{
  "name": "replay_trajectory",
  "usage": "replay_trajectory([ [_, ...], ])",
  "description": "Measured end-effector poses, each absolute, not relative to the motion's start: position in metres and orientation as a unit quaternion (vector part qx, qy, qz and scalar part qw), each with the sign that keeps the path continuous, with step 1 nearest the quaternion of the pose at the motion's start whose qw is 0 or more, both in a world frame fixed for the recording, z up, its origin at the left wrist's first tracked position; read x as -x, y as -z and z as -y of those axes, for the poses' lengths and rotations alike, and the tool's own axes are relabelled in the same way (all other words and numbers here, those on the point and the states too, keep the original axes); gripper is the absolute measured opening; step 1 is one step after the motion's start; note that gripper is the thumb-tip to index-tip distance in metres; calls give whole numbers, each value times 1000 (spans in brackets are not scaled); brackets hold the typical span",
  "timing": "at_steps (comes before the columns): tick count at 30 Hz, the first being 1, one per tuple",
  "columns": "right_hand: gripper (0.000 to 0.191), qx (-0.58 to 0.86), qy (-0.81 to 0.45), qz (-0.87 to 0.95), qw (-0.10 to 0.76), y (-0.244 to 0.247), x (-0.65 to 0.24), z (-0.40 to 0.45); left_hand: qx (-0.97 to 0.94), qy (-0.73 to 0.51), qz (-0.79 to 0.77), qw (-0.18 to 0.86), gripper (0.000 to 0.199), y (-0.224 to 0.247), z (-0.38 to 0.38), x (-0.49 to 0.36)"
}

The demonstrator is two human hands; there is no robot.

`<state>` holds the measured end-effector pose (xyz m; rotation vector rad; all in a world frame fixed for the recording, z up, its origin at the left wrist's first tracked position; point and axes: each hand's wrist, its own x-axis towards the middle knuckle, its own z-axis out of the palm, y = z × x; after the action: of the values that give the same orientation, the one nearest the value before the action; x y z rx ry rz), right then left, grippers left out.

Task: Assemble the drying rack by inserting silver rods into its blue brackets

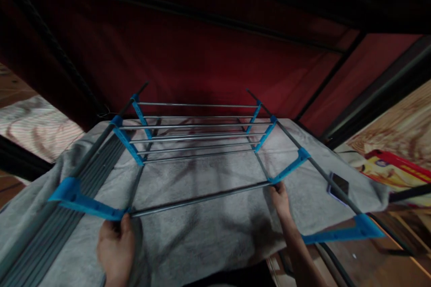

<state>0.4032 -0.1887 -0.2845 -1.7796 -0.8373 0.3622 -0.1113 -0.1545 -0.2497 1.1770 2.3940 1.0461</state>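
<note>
A rack of grey metal tubes (202,198) joined by blue plastic brackets (90,206) stands over a grey cloth. My left hand (115,246) is closed on the lower end of the left blue bracket, where a cross tube meets it. Across from it, my right hand (280,197) pinches the matching end of the right blue bracket (290,168). Several thinner cross tubes (198,134) span the far part of the rack. Another blue bracket (346,232) sits at the near end of the right side tube, with no cross tube on it.
Loose grey tubes (77,197) lie side by side on the cloth (208,237) at left. A phone (338,187) lies at right, under the side tube. Behind rises a red fabric panel (208,63) with dark bars. Beyond the right edge is a red and yellow package (393,170).
</note>
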Motion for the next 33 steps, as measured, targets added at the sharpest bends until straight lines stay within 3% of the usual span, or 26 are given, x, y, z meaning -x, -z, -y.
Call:
replay_trajectory([
  [7, 51, 749, -161, 318, 559, 284, -413, 171, -376, -420, -803, 193, 34, 246, 141, 113],
  [12, 58, 749, -149, 300, 572, 288, -413, 166, -374, -423, -807, 170, 32, 251, 141, 113],
  [20, 64, 733, -152, 294, 594, 296, -416, 168, -364, -416, -818, 159, 60, 256, 141, 112],
  [33, 61, 730, -149, 272, 609, 304, -423, 154, -370, -438, -805, 150, 53, 255, 126, 104],
])
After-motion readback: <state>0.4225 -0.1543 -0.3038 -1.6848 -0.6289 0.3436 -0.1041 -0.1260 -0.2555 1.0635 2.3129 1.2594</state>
